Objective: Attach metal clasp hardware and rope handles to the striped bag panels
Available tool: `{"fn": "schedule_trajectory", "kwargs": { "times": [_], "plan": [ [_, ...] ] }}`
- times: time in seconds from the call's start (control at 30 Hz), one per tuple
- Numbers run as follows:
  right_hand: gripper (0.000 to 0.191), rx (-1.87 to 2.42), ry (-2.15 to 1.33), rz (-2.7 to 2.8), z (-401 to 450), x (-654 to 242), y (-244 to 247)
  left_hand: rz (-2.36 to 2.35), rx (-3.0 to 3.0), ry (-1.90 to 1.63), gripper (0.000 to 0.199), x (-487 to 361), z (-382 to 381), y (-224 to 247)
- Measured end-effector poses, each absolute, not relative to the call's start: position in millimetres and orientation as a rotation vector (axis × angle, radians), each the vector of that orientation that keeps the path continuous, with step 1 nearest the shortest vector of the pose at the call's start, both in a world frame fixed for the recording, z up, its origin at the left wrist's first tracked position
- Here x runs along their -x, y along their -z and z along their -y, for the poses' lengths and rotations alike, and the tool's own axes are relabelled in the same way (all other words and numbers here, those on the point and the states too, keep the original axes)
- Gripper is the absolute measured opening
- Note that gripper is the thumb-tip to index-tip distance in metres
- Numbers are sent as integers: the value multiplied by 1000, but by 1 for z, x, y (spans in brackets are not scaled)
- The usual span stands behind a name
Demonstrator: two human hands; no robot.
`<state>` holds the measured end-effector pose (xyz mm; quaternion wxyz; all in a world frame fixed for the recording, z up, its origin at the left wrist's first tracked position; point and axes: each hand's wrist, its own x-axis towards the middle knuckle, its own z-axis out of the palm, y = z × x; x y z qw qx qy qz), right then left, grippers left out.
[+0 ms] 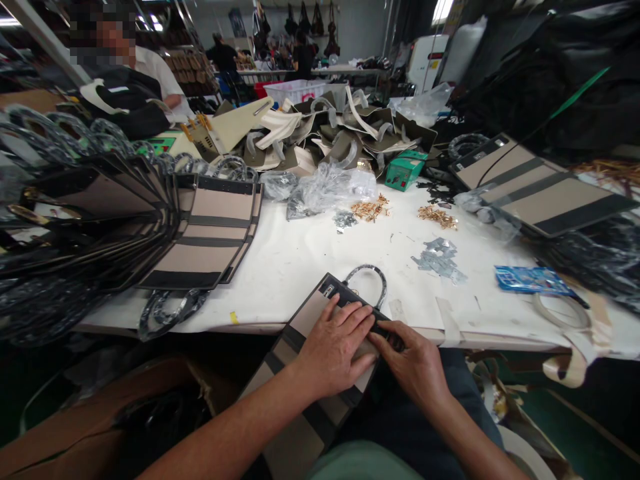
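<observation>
A beige and black bag panel [305, 313] leans over the table's front edge, its lower part hanging toward my lap. A wrapped loop handle [373, 270] sticks out from its top edge. My left hand [333, 343] lies flat across the panel's black top strip, fingers stretched out. At the panel's right corner, my right hand [415, 357] pinches the edge with thumb and forefinger; its other fingers are curled and partly hidden. A small metal plate [328, 289] shows on the strip near the left corner.
A stack of similar panels [210, 233] stands at left. Metal plates [440, 260], gold-coloured fasteners [370, 209] and a blue packet [533, 280] lie on the table. Behind are a green box [405, 169] and piled bag pieces [320, 133]. An open carton [115, 413] sits below left.
</observation>
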<state>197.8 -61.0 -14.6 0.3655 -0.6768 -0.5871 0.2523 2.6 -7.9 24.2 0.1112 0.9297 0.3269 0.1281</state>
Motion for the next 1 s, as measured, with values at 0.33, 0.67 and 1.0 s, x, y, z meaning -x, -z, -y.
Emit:
{"fn": "schedule_trajectory", "kwargs": {
  "times": [0.33, 0.67, 1.0],
  "plan": [
    [25, 1766, -696, 1443, 57, -194, 12, -974, -2783, -360, 57, -3, 10, -22],
    [37, 1729, -914, 1008, 91, -189, 31, -944, -2790, -391, 50, -2, -2, -40],
    [45, 1642, -1043, 900, 93, -182, 37, -934, -2853, -100, 52, -22, -39, -65]
  ]
}}
